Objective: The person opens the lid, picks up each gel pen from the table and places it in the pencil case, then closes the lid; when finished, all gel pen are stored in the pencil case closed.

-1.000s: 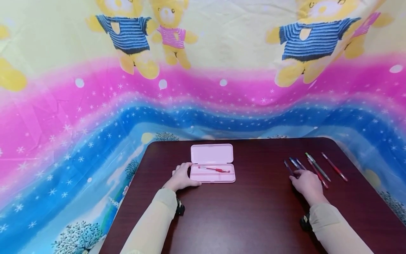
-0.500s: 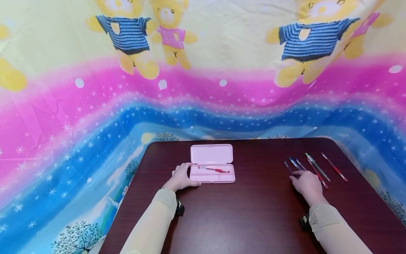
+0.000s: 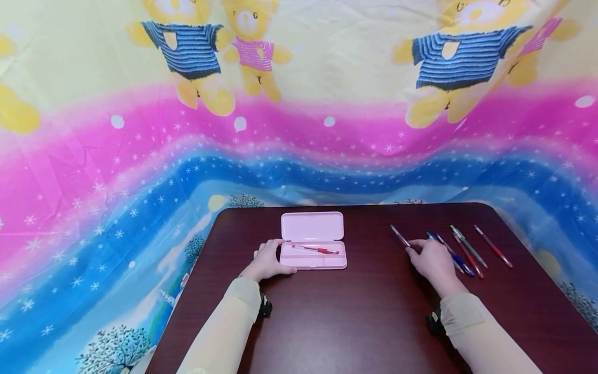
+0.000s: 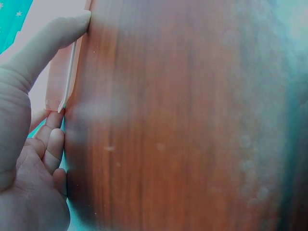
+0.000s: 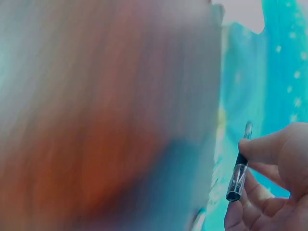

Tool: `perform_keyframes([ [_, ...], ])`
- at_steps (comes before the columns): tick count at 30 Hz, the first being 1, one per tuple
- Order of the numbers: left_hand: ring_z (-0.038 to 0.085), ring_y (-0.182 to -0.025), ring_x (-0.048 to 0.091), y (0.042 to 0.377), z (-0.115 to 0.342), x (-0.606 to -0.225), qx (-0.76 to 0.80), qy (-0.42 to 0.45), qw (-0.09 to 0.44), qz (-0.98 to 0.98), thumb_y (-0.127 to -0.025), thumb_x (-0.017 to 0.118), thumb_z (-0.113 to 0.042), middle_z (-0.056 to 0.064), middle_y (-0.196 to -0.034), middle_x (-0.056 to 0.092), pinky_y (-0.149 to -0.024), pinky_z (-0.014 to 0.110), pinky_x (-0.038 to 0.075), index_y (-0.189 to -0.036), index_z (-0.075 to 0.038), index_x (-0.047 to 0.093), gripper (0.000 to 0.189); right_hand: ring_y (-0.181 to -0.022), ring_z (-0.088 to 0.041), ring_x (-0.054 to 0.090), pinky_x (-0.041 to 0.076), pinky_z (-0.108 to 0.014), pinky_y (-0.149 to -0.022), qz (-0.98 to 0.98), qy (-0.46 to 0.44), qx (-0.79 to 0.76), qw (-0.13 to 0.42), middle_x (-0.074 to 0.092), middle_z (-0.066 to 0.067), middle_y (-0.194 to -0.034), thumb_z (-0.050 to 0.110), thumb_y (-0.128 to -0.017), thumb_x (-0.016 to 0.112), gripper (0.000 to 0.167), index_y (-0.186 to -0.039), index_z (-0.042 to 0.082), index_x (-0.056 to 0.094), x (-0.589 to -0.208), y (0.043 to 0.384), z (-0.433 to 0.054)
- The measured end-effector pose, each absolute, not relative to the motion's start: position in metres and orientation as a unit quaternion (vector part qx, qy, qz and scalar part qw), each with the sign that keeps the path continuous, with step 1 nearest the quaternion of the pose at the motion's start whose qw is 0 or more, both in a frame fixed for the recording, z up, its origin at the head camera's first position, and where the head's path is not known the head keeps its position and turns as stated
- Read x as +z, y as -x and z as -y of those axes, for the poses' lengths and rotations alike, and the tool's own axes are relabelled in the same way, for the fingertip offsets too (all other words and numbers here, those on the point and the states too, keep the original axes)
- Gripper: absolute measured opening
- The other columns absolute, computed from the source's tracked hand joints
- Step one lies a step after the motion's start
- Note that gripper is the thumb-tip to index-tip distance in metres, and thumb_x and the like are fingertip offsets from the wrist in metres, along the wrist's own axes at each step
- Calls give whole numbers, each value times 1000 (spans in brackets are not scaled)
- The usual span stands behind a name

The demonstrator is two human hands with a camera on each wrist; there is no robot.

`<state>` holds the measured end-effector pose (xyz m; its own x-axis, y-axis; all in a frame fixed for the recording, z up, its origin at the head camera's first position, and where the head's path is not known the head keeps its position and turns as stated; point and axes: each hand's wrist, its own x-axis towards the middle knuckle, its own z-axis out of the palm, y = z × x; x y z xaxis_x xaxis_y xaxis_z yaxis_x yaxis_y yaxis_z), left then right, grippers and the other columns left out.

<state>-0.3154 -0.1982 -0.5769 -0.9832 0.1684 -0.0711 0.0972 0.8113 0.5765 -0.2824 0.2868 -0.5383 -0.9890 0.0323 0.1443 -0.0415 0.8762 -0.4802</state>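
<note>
A pink pencil case lies with its lid folded back, a red pen in its rear compartment. My left hand holds the case by its left end, thumb along the front edge and fingers at the side, as the left wrist view also shows. My right hand pinches a clear-barrelled pen with black parts between thumb and fingers. In the head view this pen points away to the back left, its near end hidden by the hand.
Right of my right hand lie blue pens, a red pen, a green-tipped pen and another red pen, further right. A printed cloth hangs behind the dark wooden table.
My right hand has moved left from the group of pens, bringing a pen with it. Blue pens formerly under the hand now show. The left hand and pencil case stay put.
</note>
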Motion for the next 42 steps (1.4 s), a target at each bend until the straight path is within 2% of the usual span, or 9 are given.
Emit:
perform_keyframes([
  [2,34,-142,47,315,198,-577,298,-70,60,-950,-73,98,-58,10,-158,56,-120,61,37,-159,-17,51,107,-113,-53,68,54,-66,-92,963,-19,255,83,74,-32,-128,26,-106,70,35,-132,3,78,-533,285,-271],
  [5,34,-142,47,315,198,-576,297,-70,61,-950,-73,98,-58,10,-159,56,-120,61,37,-160,-17,51,107,-115,-51,68,55,-66,-95,959,-40,267,90,71,-31,-128,25,-106,71,33,-131,5,80,-528,289,-249],
  [12,34,-142,48,313,198,-574,297,-73,60,-950,-74,98,-58,10,-158,57,-120,61,37,-160,-17,51,106,-93,-33,68,56,-53,-84,950,-103,276,107,75,-18,-111,19,-101,78,25,-124,10,84,-523,307,-197],
  [17,35,-143,47,314,199,-573,296,-75,59,-950,-74,98,-56,11,-159,56,-120,61,36,-160,-16,51,105,-89,-27,66,56,-49,-84,949,-137,269,89,74,-12,-103,17,-99,81,25,-123,12,85,-523,318,-156],
  [22,34,-143,48,315,198,-573,295,-77,63,-950,-75,98,-56,11,-159,56,-119,61,37,-160,-17,51,105,-95,-26,66,59,-49,-91,952,-159,255,53,73,-9,-105,19,-98,83,26,-124,16,85,-524,322,-121],
  [26,34,-143,47,315,198,-573,298,-75,65,-949,-75,98,-57,11,-160,55,-119,62,36,-160,-17,51,105,-100,-28,66,58,-49,-95,953,-189,231,46,74,-7,-104,21,-99,82,23,-122,18,86,-528,323,-100],
  [38,35,-144,48,316,199,-574,294,-85,58,-950,-74,98,-57,12,-159,56,-118,62,37,-159,-16,52,106,-95,-27,68,58,-46,-91,952,-218,211,48,73,-6,-97,18,-99,82,18,-116,20,89,-539,328,-74],
  [42,35,-145,47,316,200,-574,294,-82,60,-950,-74,97,-57,11,-159,56,-120,61,36,-160,-16,51,106,-94,-26,69,58,-46,-91,950,-226,211,29,73,-6,-97,17,-98,83,15,-111,20,89,-541,330,-70],
])
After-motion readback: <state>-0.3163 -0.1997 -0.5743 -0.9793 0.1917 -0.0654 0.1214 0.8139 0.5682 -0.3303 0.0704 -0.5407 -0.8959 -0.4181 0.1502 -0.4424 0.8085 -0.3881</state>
